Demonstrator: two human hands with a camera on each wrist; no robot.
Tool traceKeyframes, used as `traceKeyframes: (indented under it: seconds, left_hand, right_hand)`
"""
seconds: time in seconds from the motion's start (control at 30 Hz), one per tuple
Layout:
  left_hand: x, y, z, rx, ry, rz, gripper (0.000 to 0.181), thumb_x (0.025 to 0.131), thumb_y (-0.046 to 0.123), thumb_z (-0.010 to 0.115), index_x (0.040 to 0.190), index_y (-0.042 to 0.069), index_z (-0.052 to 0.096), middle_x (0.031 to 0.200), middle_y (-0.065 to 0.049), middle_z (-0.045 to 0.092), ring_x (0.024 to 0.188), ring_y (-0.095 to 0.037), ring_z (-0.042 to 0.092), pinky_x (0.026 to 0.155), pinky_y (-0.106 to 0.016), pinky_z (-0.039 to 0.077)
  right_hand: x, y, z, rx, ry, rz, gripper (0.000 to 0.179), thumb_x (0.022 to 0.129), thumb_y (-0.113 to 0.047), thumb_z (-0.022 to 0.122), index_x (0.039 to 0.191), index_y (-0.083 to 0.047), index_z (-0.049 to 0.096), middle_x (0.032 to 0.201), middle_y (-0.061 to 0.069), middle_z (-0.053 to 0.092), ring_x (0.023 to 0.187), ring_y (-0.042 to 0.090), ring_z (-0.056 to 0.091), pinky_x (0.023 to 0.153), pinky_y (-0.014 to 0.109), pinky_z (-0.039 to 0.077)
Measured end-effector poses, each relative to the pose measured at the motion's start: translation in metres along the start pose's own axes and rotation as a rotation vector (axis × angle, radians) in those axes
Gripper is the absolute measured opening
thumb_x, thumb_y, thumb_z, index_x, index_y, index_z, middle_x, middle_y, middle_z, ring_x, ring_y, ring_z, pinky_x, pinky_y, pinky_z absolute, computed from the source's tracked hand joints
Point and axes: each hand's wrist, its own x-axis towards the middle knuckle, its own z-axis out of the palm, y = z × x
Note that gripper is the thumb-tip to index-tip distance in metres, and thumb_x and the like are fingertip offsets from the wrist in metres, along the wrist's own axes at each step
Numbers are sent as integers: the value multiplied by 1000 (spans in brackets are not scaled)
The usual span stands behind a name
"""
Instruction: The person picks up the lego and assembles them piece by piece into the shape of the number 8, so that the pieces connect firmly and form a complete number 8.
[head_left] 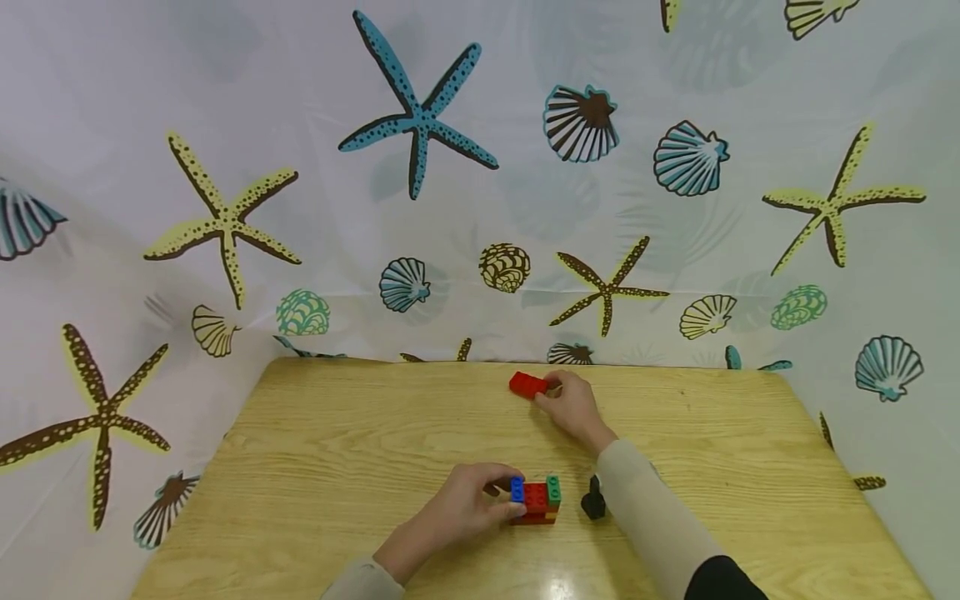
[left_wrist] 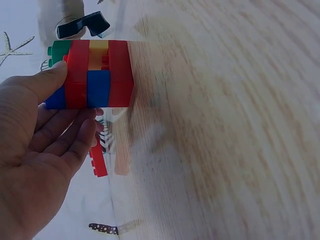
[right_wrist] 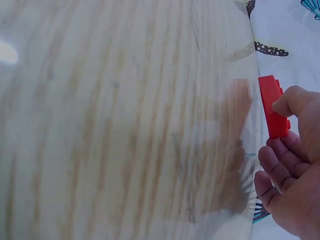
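Near the front middle of the table, my left hand (head_left: 468,500) grips a small stack of toy building bricks (head_left: 536,497) from its left side. The left wrist view shows the layers of this block stack (left_wrist: 77,82): green and blue at the top, then red, yellow and blue, and red at the base. The thumb presses one face. Farther back, my right hand (head_left: 573,407) pinches a red brick (head_left: 527,384) close to the table's far edge. In the right wrist view the thumb lies against the studded red brick (right_wrist: 271,107), other fingers loosely bent below.
The wooden table (head_left: 360,433) reaches back to a white cloth (head_left: 480,208) printed with starfish and shells, which also hangs at both sides. A small black device (head_left: 593,502) sits by the right sleeve (head_left: 645,500), to the right of the stack.
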Motion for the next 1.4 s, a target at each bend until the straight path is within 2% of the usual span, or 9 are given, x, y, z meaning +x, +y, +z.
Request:
traceKeyframes:
  seconds: [0.2,0.4,0.77,1.0,1.3,1.4]
  left_hand:
    - [-1,1,1,4,0,13,39,97,25,79,128,2,72,120,-8,77,103,-20,75,88,-30,61]
    - [-1,2,2,-5,10,3,40,97,24,79,128,0,72,120,-10,77,104,-23,75,88,-31,62]
    - [-2,1,6,-30,39,-49,44,96,28,79,132,4,70,122,-7,77,107,-23,73,91,-36,62]
    - [-2,2,7,-54,46,-63,41,97,28,78,130,5,70,118,-5,77,108,-23,73,92,-37,62]
    - [-2,2,7,-83,45,-85,41,96,29,80,129,5,71,117,-4,77,108,-23,73,93,-39,61]
    - [-2,2,7,-86,46,-75,41,96,29,80,128,5,71,118,-6,77,108,-25,73,92,-40,62]
  right_hand:
    - [-8,-6,-6,-9,3,-11,38,95,-18,74,128,-1,67,117,15,72,94,24,63,83,40,55]
    - [-19,-9,-13,-12,13,-28,36,94,-19,75,126,-2,69,117,14,72,96,25,62,88,42,55]
    - [-40,-9,-30,-2,4,-56,39,94,-20,76,128,-2,68,119,13,72,107,29,64,95,47,56]
    - [-56,-13,-41,-12,4,-107,36,93,-18,74,125,-4,70,115,12,71,106,30,65,90,44,56]
    - [-80,-16,-51,-34,-12,-146,36,92,-19,75,125,-6,70,114,8,71,106,26,65,90,43,56]
    - [-86,-18,-54,-36,-10,-171,34,92,-18,76,123,-7,70,113,6,72,105,26,65,89,43,55]
